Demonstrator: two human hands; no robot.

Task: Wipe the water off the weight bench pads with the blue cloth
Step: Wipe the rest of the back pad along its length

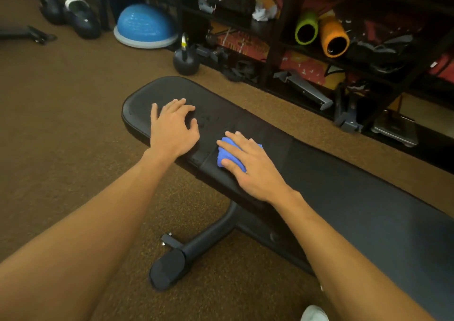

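A black weight bench runs from upper left to lower right, with a short seat pad [147, 97] and a long back pad [356, 185]. Water droplets [208, 120] speckle the seat pad near the gap between the pads. My right hand [248, 163] presses the bunched blue cloth [224, 157] flat onto the bench at that gap, fingers extended over it. My left hand [173, 129] rests on the seat pad with its fingers spread and slightly arched, holding nothing.
The bench's black foot bar [181, 256] sticks out over the brown carpet below. A kettlebell [185, 59], a blue balance dome [145, 27] and black shoes [73, 11] lie beyond. A dark shelf rack with foam rollers [321, 32] stands behind the bench.
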